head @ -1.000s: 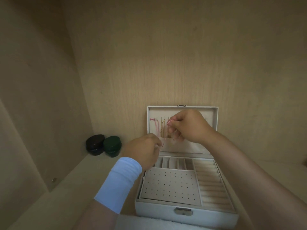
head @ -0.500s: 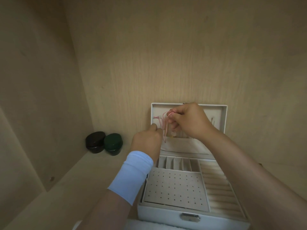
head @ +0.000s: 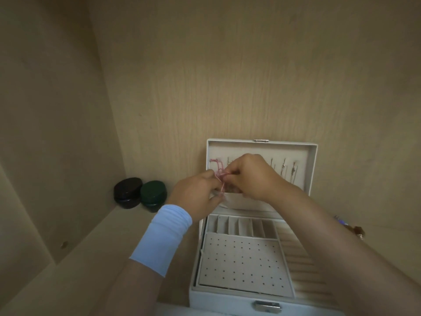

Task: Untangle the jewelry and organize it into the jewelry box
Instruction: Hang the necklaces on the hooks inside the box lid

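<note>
Inside a pale wooden cupboard, on its shelf (head: 75,265), a white jewelry box (head: 227,297) stands open with its lid (head: 314,169) upright against the far wall. Both hands meet in front of the lid's inner panel. The left hand (head: 196,197), with a light blue wristband (head: 161,238) below it, and the right hand (head: 252,176) each pinch a pink cord (head: 215,164) between curled fingertips. The cord's upper part hangs at the lid's left side. Thin chains (head: 283,168) hang further right on the same panel. In the box's base lie a dotted earring panel (head: 243,263), a row of small compartments (head: 245,226) beyond it and ring rolls (head: 303,270) on the right. To the far left sit a black case (head: 127,193) and a green case (head: 153,196), touching. A small brownish object (head: 350,228) shows past the right forearm, too blurred to identify.
</note>
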Tool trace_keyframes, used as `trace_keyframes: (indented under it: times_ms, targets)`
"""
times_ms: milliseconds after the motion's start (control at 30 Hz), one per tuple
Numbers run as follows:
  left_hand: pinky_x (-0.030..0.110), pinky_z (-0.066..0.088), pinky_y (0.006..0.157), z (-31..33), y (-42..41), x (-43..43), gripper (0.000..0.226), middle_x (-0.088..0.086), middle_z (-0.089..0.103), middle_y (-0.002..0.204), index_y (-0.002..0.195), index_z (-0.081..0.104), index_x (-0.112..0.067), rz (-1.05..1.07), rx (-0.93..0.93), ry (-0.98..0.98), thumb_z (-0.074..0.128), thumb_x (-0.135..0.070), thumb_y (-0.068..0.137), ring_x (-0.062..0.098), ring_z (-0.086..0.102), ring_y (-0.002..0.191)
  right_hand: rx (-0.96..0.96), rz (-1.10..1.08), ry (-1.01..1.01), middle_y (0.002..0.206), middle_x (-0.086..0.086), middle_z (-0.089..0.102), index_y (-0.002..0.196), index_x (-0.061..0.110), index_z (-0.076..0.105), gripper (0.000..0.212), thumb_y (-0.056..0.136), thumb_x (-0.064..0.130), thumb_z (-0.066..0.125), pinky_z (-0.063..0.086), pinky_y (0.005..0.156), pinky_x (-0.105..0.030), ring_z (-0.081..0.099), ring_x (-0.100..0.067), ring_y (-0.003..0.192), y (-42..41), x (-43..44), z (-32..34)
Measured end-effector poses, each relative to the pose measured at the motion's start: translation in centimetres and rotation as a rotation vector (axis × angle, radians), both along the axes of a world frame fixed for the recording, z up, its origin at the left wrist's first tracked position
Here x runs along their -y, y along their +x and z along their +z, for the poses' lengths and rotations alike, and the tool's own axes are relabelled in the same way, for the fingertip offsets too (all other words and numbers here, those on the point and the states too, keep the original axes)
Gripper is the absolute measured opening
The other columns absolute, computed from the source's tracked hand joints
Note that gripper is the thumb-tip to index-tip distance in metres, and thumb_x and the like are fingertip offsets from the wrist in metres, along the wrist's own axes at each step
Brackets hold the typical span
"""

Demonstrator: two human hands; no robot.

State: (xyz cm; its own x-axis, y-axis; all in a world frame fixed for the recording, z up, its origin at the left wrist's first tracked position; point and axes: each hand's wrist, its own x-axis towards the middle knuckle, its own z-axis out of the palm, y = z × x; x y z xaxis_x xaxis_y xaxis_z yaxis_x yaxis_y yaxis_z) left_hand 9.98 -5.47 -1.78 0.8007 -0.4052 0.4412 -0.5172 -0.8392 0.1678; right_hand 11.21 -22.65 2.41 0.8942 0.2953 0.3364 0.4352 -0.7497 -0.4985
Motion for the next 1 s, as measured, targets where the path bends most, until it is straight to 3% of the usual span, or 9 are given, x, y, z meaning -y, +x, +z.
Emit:
trace_keyframes:
  times_ms: [100,233,400,533,667,767,867,933,1000]
  targets:
    - [0.022,0.04,0.063,-0.2,0.2,-0.3,0.024,-0.014,0.059,0.1,0.102,0.069,-0.03,-0.012,-0.006,-0.041,0.054,-0.048,0.094,0.007,0.055,0.081,0.057,-0.015,-0.192,0.077,-0.002,0.074,0.089,0.018,0.081,0.01,0.079,0.018,0.078,0.054,0.07,-0.026,0.066,-0.013,0.073,-0.1,0.2,0.1]
    - [0.037,0.051,0.078,0.4,0.3,0.0,0.032,-0.008,0.064,0.106,0.108,0.072,-0.028,0.01,-0.046,0.0,0.047,-0.046,0.098,0.015,0.06,0.094,0.166,-0.102,-0.33,0.074,0.006,0.066,0.081,0.023,0.072,0.017,0.069,0.027,0.083,0.05,0.065,-0.03,0.063,-0.02,0.076,-0.5,0.8,0.8]
    - [0.033,0.05,0.071,0.8,0.3,0.6,0.038,-0.005,0.063,0.093,0.096,0.073,-0.024,0.067,-0.044,0.001,0.044,-0.05,0.098,0.017,0.059,0.086,0.081,-0.162,-0.249,0.082,0.003,0.071,0.086,0.027,0.078,0.011,0.078,0.035,0.081,0.055,0.073,-0.032,0.065,-0.018,0.079,-1.8,0.4,0.2]
    - [0.027,0.047,0.073,1.2,-0.1,0.2,0.024,-0.01,0.065,0.104,0.104,0.071,-0.031,0.053,-0.054,0.021,0.05,-0.037,0.094,0.015,0.061,0.091,0.137,-0.186,-0.266,0.094,0.002,0.074,0.097,0.031,0.079,0.016,0.087,0.024,0.069,0.054,0.075,-0.032,0.067,-0.021,0.09,-1.9,-1.2,-1.0]
    - [0.023,0.042,0.075,1.4,-0.4,-0.3,0.023,-0.011,0.064,0.112,0.108,0.07,-0.03,0.025,-0.101,0.01,0.056,-0.031,0.09,0.013,0.06,0.095,-0.121,-0.11,-0.303,0.073,0.001,0.064,0.078,0.019,0.076,0.017,0.085,0.022,0.062,0.052,0.07,-0.032,0.062,-0.024,0.08,-1.5,-1.4,-0.7]
    - [0.023,0.042,0.075,1.4,-0.3,-0.5,0.023,-0.013,0.063,0.112,0.108,0.069,-0.03,0.012,-0.129,-0.015,0.058,-0.032,0.088,0.013,0.06,0.097,-0.308,-0.078,-0.37,0.091,-0.007,0.072,0.088,0.014,0.076,0.031,0.073,0.031,0.055,0.056,0.082,-0.037,0.066,-0.024,0.089,-1.4,-1.5,0.8]
    - [0.024,0.038,0.069,1.3,-0.5,-0.2,0.023,-0.013,0.061,0.11,0.108,0.066,-0.032,0.037,-0.109,0.015,0.054,-0.037,0.089,0.014,0.059,0.093,-0.356,-0.041,-0.437,0.097,-0.014,0.074,0.097,0.012,0.075,0.028,0.083,0.006,0.052,0.059,0.056,-0.034,0.072,-0.026,0.069,-1.6,-1.8,1.8]
    - [0.025,0.037,0.067,1.3,-0.7,0.1,0.026,-0.011,0.06,0.11,0.112,0.065,-0.033,0.053,-0.093,0.034,0.049,-0.037,0.092,0.015,0.059,0.091,-0.31,-0.047,-0.313,0.089,-0.009,0.075,0.095,0.016,0.077,0.024,0.088,0.004,0.057,0.049,0.04,-0.025,0.07,-0.02,0.051,-1.9,-1.3,2.3]
    - [0.026,0.036,0.067,1.3,-0.8,0.4,0.03,-0.008,0.058,0.112,0.118,0.064,-0.034,0.063,-0.094,0.054,0.046,-0.032,0.094,0.017,0.059,0.094,-0.197,-0.123,-0.126,0.087,-0.001,0.075,0.095,0.021,0.077,0.021,0.088,0.007,0.063,0.046,0.039,-0.02,0.067,-0.014,0.047,-2.5,-0.3,2.6]
